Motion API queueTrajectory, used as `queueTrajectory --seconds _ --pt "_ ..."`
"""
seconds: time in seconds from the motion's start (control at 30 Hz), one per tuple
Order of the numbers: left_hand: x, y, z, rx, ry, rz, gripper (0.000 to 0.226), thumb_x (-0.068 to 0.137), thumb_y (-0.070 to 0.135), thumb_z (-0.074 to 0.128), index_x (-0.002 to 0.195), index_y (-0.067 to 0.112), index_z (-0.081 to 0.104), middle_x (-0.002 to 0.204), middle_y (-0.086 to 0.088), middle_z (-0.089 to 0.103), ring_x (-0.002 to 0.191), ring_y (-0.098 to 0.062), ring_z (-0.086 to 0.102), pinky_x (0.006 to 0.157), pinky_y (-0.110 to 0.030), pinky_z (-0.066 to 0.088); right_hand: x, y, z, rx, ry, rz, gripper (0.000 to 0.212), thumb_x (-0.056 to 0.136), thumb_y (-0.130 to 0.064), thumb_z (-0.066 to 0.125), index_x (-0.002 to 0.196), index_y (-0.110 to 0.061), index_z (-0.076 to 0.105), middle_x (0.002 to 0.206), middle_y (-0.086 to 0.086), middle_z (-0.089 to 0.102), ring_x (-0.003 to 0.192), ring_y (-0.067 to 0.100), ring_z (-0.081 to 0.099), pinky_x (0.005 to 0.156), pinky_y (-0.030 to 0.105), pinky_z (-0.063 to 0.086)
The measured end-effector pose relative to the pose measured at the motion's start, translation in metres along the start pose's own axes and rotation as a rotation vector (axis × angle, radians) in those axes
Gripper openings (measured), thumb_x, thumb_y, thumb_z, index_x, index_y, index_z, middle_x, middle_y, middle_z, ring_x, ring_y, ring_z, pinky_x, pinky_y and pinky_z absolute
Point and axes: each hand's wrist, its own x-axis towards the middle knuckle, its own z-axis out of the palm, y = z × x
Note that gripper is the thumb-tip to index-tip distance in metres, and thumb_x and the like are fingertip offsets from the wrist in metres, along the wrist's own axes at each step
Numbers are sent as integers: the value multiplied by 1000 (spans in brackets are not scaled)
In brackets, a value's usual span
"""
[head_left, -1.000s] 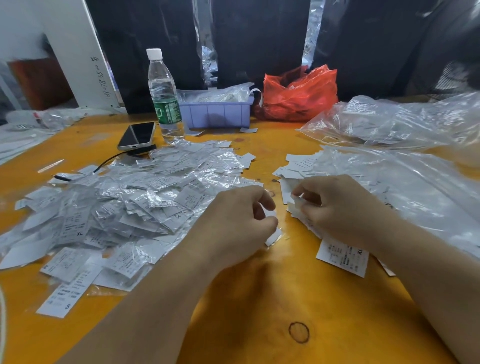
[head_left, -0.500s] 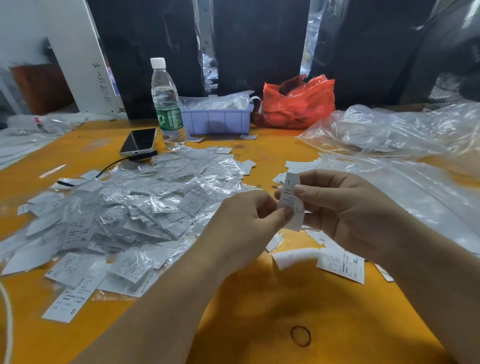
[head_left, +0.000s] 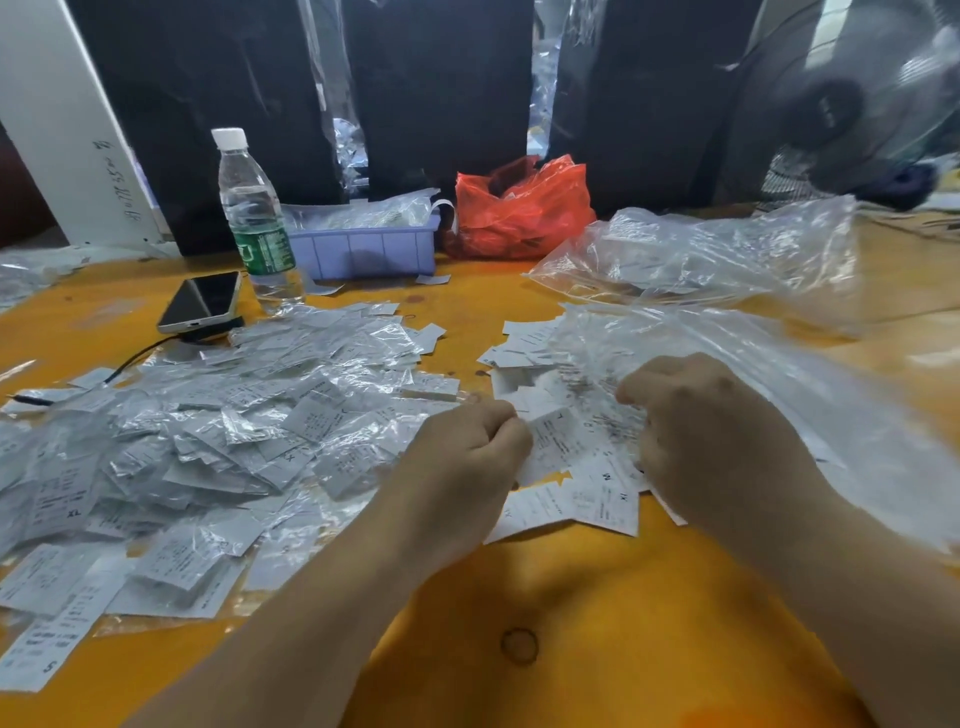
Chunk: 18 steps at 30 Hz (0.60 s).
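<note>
My left hand (head_left: 467, 457) is curled at the middle of the table and pinches the edge of a white size label (head_left: 553, 439). To its right, my right hand (head_left: 722, 441) curls knuckles-up over a small heap of loose white labels (head_left: 587, 499). Its fingertips are hidden, and the spot beside them is blurred. A large pile of labels in small clear sleeves (head_left: 223, 441) spreads over the left half of the orange table (head_left: 597, 649).
Big clear plastic bags (head_left: 727, 322) cover the right side. At the back stand a water bottle (head_left: 254, 218), a phone (head_left: 202, 301) with a black cable, a lilac tray (head_left: 363, 249) and a red bag (head_left: 519, 208). A fan (head_left: 852, 104) sits far right.
Both hands held one label up between them half a second ago. They have since dropped to the loose labels and moved apart.
</note>
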Motion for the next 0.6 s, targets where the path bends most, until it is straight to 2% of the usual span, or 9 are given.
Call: queueTrajectory --seconds 0.1,0.2,0.27,0.33,0.4,0.43,0.5,0.6 --pt "-2 2 9 41 0 64 49 97 43 44 77 0 54 63 -14 41 53 -14 37 48 -23 25 -6 5 -3 -65 -39 63 37 82 2 46 107 -14 67 105 3 62 94 25 56 70 37 55" --pt "-4 2 16 27 34 105 45 96 43 52 67 9 50 60 -10 45 58 -27 49 47 -23 29 -11 8 0 -84 -99 156 36 85 2 47 110 -17 66 105 2 59 89 26 61 70 37 56" --pt "-5 1 20 50 35 116 41 93 46 56 68 15 50 59 -5 48 55 -22 52 45 -20 29 -12 9 1 -129 -135 205 31 87 -2 51 110 -18 64 101 1 56 92 26 60 67 35 53" --pt "-5 -2 23 80 21 134 38 91 49 57 69 18 51 57 -1 48 51 -16 47 46 -20 30 -12 7 0 -204 -178 230 26 89 -9 53 112 -19 60 100 2 49 101 27 52 64 34 44" --pt "-5 -4 24 113 -1 156 38 90 50 58 69 20 50 55 4 45 49 -11 41 47 -20 30 -11 4 1 -275 -265 267 28 91 -15 51 119 -18 52 109 4 50 107 27 46 68 33 36" --pt "-5 -5 24 135 -13 163 37 90 51 58 68 21 50 54 7 44 48 -7 38 47 -20 30 -11 3 2 -287 -306 291 29 92 -15 48 121 -18 49 111 5 51 104 27 46 69 33 34" --pt "-5 -6 23 162 -25 170 36 90 51 58 68 23 50 54 10 45 48 -5 36 47 -19 30 -12 0 2 -260 -341 319 30 91 -8 47 119 -17 48 101 5 51 91 25 41 65 34 34" --pt "-5 -7 21 164 -21 183 36 90 49 59 69 22 50 55 10 44 49 -6 36 46 -18 29 -11 -2 1 -261 -316 262 27 87 -2 49 110 -17 52 87 1 39 83 23 36 59 33 33"
